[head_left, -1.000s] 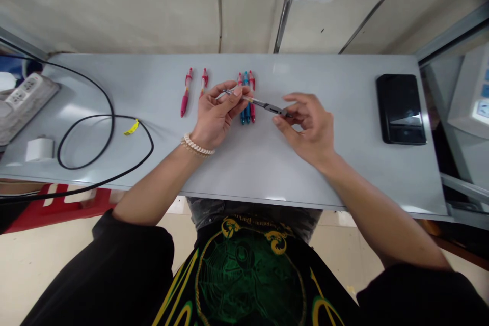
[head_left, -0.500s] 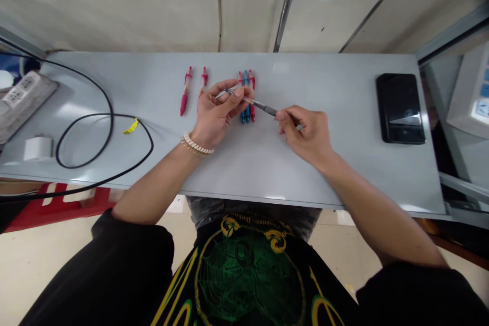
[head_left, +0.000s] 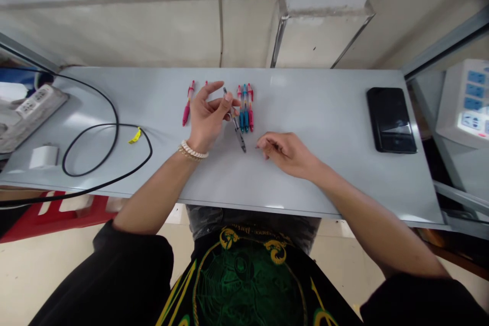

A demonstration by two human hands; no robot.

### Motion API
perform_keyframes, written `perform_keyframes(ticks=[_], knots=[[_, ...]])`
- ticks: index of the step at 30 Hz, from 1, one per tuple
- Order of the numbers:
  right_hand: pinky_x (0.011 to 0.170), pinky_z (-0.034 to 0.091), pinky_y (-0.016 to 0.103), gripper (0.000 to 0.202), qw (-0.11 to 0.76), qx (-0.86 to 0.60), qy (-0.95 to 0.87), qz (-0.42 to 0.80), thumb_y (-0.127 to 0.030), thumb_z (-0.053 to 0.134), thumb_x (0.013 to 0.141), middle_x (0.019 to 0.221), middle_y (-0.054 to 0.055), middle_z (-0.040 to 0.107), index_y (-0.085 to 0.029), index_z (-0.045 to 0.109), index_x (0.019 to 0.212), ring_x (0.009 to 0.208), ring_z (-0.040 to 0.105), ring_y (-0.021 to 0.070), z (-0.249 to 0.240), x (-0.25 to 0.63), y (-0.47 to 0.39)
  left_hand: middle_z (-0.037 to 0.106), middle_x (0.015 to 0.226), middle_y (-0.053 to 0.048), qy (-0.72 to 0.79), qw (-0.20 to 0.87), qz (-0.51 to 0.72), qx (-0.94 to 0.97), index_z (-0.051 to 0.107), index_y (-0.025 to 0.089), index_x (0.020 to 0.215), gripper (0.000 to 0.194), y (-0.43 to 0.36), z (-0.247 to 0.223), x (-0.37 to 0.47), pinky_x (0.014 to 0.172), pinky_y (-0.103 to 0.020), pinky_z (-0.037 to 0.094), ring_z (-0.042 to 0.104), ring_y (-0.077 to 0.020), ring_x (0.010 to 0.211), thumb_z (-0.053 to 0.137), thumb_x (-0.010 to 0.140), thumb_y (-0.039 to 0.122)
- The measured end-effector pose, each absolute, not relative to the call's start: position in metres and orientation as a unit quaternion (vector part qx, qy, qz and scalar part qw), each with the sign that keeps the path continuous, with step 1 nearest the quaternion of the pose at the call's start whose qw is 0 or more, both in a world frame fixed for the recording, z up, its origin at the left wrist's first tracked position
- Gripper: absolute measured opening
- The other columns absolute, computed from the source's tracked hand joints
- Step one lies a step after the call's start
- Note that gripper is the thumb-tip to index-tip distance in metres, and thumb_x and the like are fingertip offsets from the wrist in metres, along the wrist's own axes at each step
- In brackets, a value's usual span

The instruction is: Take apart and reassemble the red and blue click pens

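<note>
Left hand, frame centre, pinches pen near upper end; other fingers spread. Right hand loosely curled, empty. Pen likely light, stiff, slick; grip mid-barrel.

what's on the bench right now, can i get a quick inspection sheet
surface: grey table, smooth, slightly glossy
job's things: grey pen held slanted; three pens side by side; pink pen lying apart
clutter: black phone, white charger block
grippers: left hand pinches the grey pen; right hand rests curled on the table, holding nothing visible
cables: black cable looped, yellow tag
surroundings: power strip, white device, concrete wall
</note>
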State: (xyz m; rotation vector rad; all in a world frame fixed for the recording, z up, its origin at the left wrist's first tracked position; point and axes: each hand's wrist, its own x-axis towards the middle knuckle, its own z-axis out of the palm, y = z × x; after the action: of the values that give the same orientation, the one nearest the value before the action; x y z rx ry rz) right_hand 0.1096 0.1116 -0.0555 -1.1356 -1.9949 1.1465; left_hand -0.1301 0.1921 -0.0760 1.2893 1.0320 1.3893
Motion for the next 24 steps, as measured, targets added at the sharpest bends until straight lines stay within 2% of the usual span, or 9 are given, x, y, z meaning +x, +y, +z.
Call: perform_keyframes(ticks=[3, 6, 10, 13, 17, 21, 24], knots=[[0.063, 0.043, 0.030, 0.046, 0.291, -0.439, -0.734, 0.429, -0.065, 0.061, 0.105, 0.079, 0.003, 0.073, -0.020, 0.069, 0.100, 0.067, 0.061, 0.0147, -0.059, 0.107, 0.111, 0.082, 0.086, -0.007, 0.430, 0.467, 0.582, 0.509, 0.067, 0.020, 0.126, 0.055, 0.195, -0.077, -0.131, 0.059, -0.026, 0.059, 0.081, -0.0192, 0.073, 0.092, 0.090, 0.054], [0.066, 0.047, 0.030, 0.046, 0.311, -0.449, -0.720, 0.428, -0.066, 0.067, 0.100, 0.085, 0.004, 0.076, -0.020, 0.069, 0.109, 0.069, 0.064, 0.0151, -0.061, 0.102, 0.111, 0.082, 0.084, -0.006, 0.415, 0.505, 0.571, 0.497, 0.069, 0.020, 0.123, 0.059, 0.187, -0.075, -0.122, 0.060, -0.026, 0.061, 0.081, -0.0191, 0.073, 0.094, 0.086, 0.058], [0.068, 0.048, 0.030, 0.047, 0.311, -0.421, -0.718, 0.459, -0.067, 0.069, 0.099, 0.080, 0.003, 0.075, -0.021, 0.066, 0.107, 0.071, 0.067, 0.0164, -0.062, 0.096, 0.110, 0.084, 0.086, -0.007, 0.377, 0.545, 0.558, 0.498, 0.073, 0.021, 0.121, 0.059, 0.174, -0.070, -0.108, 0.057, -0.023, 0.059, 0.077, -0.0143, 0.064, 0.097, 0.082, 0.058], [0.064, 0.045, 0.029, 0.048, 0.323, -0.406, -0.706, 0.482, -0.067, 0.070, 0.099, 0.079, 0.001, 0.073, -0.021, 0.065, 0.111, 0.068, 0.063, 0.0146, -0.063, 0.097, 0.111, 0.083, 0.084, -0.006, 0.362, 0.549, 0.562, 0.502, 0.077, 0.020, 0.110, 0.051, 0.172, -0.067, -0.106, 0.056, -0.021, 0.057, 0.075, -0.0120, 0.063, 0.098, 0.082, 0.057], [0.061, 0.041, 0.028, 0.051, 0.352, -0.412, -0.685, 0.487, -0.068, 0.068, 0.099, 0.080, -0.001, 0.069, -0.020, 0.065, 0.118, 0.065, 0.056, 0.0122, -0.063, 0.102, 0.114, 0.082, 0.080, -0.004, 0.356, 0.563, 0.568, 0.483, 0.078, 0.019, 0.097, 0.050, 0.175, -0.064, -0.108, 0.053, -0.019, 0.054, 0.074, -0.0111, 0.061, 0.103, 0.073, 0.057], [0.062, 0.041, 0.028, 0.054, 0.354, -0.424, -0.683, 0.479, -0.069, 0.066, 0.101, 0.080, -0.001, 0.067, -0.019, 0.065, 0.118, 0.067, 0.056, 0.0119, -0.062, 0.105, 0.116, 0.083, 0.081, -0.004, 0.368, 0.571, 0.571, 0.461, 0.082, 0.022, 0.106, 0.054, 0.174, -0.061, -0.106, 0.054, -0.019, 0.054, 0.073, -0.0105, 0.061, 0.104, 0.072, 0.056], [0.063, 0.043, 0.028, 0.058, 0.354, -0.425, -0.680, 0.482, -0.073, 0.065, 0.100, 0.079, 0.000, 0.069, -0.018, 0.065, 0.118, 0.068, 0.059, 0.0129, -0.060, 0.105, 0.117, 0.083, 0.084, -0.005, 0.368, 0.553, 0.575, 0.476, 0.083, 0.021, 0.104, 0.050, 0.173, -0.064, -0.106, 0.055, -0.022, 0.054, 0.073, -0.0115, 0.063, 0.101, 0.076, 0.058]])
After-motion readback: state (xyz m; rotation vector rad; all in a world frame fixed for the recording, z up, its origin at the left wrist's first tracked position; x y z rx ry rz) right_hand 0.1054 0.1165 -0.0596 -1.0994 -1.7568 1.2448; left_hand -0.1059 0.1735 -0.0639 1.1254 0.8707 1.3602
